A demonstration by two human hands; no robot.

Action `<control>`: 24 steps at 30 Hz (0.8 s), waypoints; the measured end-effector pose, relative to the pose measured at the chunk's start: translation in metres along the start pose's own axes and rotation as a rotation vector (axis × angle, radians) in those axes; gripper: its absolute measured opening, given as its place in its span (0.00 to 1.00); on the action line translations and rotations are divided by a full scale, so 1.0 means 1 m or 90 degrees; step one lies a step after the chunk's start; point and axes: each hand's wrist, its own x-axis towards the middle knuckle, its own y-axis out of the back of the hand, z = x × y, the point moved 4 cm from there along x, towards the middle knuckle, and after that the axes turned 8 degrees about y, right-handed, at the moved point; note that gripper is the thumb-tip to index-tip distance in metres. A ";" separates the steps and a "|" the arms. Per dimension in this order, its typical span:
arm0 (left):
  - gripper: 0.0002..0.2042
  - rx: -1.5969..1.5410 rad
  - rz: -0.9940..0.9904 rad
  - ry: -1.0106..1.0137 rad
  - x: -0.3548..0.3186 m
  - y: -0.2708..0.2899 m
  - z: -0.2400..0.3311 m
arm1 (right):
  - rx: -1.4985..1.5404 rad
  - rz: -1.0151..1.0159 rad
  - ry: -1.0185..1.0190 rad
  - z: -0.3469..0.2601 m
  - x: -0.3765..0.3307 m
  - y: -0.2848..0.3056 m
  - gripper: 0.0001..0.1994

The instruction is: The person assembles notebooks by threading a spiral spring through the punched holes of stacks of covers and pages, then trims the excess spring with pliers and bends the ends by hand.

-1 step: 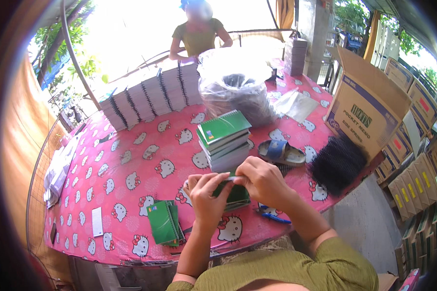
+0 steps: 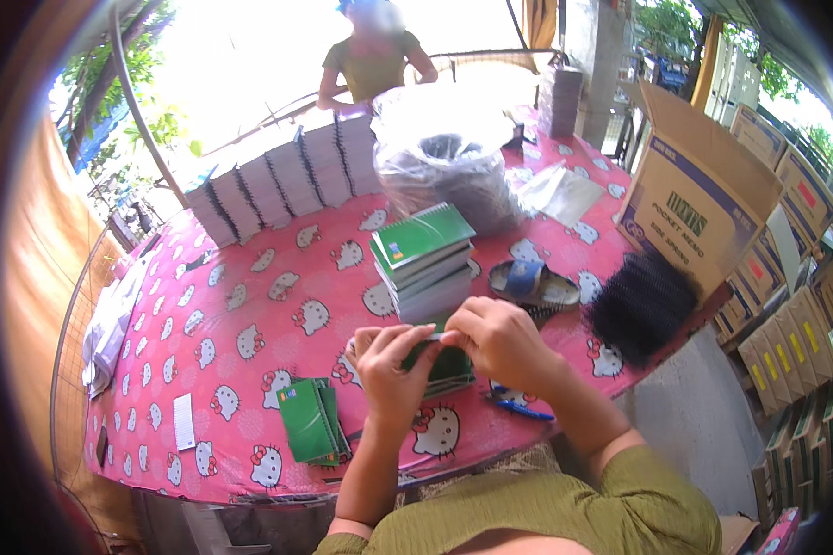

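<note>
Both hands meet over the near edge of the bench (image 2: 250, 305), which is covered in a pink cloth printed with white cartoon cats. The left hand (image 2: 393, 370) and the right hand (image 2: 500, 342) are together, each closed on a small green notebook (image 2: 449, 365) held between them just above the cloth; the fingers hide most of its top edge, so exactly what they pinch there cannot be told. Just beyond the hands stands a short stack of green notebooks (image 2: 424, 259), the top one turned slightly askew. To the left of the left hand, a few thin green covers (image 2: 310, 421) lie flat near the bench edge. A blue pen (image 2: 523, 410) lies just beside the right wrist. Past the right hand rests a blue sandal (image 2: 532, 285), and further right a heap of black spiral bindings (image 2: 640, 310) sits at the bench's edge. A large clear plastic bag (image 2: 444, 153) of dark coils stands behind the stack, with rows of white spiral pads (image 2: 282, 180) to its left. An open cardboard box (image 2: 703, 190) stands at the right. Another person (image 2: 372, 60) stands at the far side.
</note>
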 end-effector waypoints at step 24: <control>0.16 -0.012 -0.041 -0.005 0.009 -0.008 0.002 | 0.567 0.151 -0.124 0.117 -0.040 0.023 0.12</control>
